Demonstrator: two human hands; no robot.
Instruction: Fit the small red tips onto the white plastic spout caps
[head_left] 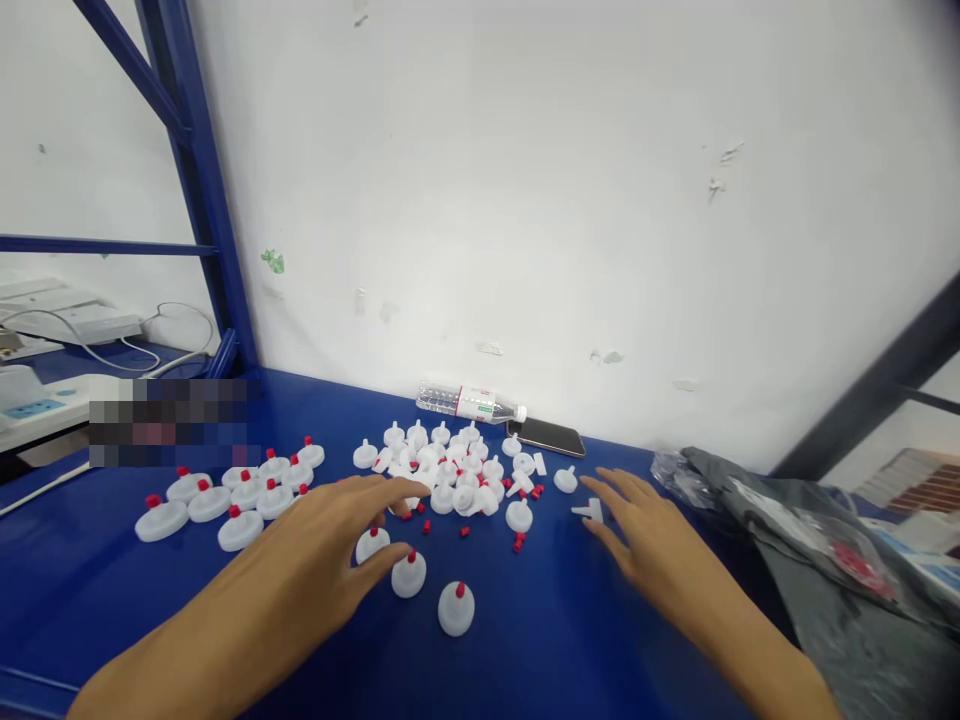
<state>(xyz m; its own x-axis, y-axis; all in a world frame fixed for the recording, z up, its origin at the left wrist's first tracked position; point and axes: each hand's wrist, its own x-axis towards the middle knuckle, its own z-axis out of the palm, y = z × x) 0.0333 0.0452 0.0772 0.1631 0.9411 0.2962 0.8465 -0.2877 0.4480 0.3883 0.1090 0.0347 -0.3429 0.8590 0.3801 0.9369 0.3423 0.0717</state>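
Observation:
My left hand reaches in with thumb and fingers apart, holding nothing that I can see. Close to its thumb stand white dome-shaped caps with red tips, one of them a cap just beyond the thumb tip; another cap shows between thumb and fingers. My right hand is open, fingers spread, beside a small white T-shaped piece; whether it touches the piece I cannot tell. Between the hands lies a pile of white caps without tips, with loose red tips scattered along its near side.
A group of red-tipped caps stands at the left. Behind the pile lie a clear plastic bottle and a phone. Grey plastic bags cover the right side of the blue table. A white wall backs it.

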